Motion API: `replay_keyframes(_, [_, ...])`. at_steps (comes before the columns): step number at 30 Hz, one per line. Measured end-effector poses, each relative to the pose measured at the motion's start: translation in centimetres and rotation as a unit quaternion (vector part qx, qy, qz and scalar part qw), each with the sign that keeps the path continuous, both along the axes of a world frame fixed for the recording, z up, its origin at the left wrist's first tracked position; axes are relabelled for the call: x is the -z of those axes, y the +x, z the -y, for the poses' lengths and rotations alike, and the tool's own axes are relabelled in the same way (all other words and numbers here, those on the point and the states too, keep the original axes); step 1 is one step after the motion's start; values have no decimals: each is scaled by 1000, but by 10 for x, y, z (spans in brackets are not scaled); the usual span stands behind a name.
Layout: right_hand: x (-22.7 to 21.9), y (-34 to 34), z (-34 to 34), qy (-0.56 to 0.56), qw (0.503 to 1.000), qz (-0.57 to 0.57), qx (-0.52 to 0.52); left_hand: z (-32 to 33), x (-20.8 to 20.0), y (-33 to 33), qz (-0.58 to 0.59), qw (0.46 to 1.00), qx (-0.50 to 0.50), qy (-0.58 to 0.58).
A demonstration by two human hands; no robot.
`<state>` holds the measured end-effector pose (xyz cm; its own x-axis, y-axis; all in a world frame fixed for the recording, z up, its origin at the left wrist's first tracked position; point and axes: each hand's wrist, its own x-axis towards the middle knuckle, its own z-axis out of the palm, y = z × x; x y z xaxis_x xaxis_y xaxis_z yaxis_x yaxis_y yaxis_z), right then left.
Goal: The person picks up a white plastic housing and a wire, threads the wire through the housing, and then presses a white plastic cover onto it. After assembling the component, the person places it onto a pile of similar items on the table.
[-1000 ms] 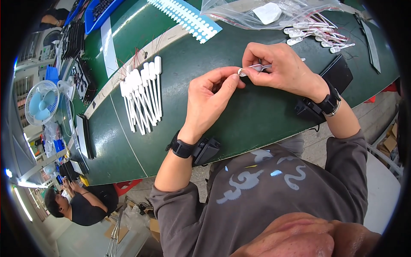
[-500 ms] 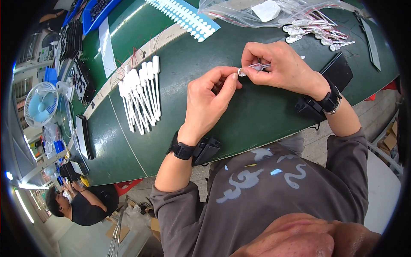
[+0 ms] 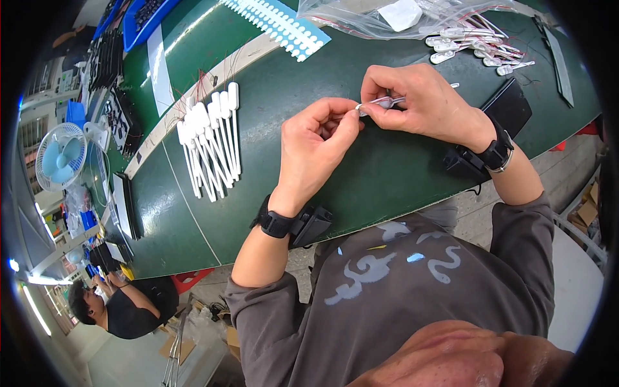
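Over the green table, my right hand (image 3: 425, 106) grips a small white spoon-shaped piece (image 3: 387, 102) with a slim stem, fingers curled round it. My left hand (image 3: 313, 145) meets it from the left, with thumb and forefinger pinched on the tip of the same piece. Both fingertips nearly touch, so the tip is mostly hidden. To the left lies a fan of white paddle-shaped sticks (image 3: 209, 138), thin red wires at their far ends. Beyond my right hand is a pile of similar spoon-shaped pieces (image 3: 477, 46) with red wires.
A blue sheet of white round-ended stickers (image 3: 284, 29) lies at the far side, beside a clear plastic bag (image 3: 351, 19). A black flat object (image 3: 512, 106) sits near my right wrist. A blue bin (image 3: 145, 19) stands far left. Another person (image 3: 132, 306) sits at lower left.
My hands stay almost in place, still joined at the piece. The piece has turned slightly, and less of its tip shows between the fingertips.
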<state>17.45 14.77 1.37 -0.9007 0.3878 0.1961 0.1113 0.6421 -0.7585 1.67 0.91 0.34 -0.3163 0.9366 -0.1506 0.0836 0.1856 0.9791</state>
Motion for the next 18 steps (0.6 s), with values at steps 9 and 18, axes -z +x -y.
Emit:
replay_keyframes(9, [-1, -4, 7, 21, 1000, -9, 15, -4, 5, 9, -216, 973, -64, 50])
replay_keyframes(18, [-6, 0, -1, -149, 988, 46, -16, -2, 4, 4, -135, 990, -46, 16])
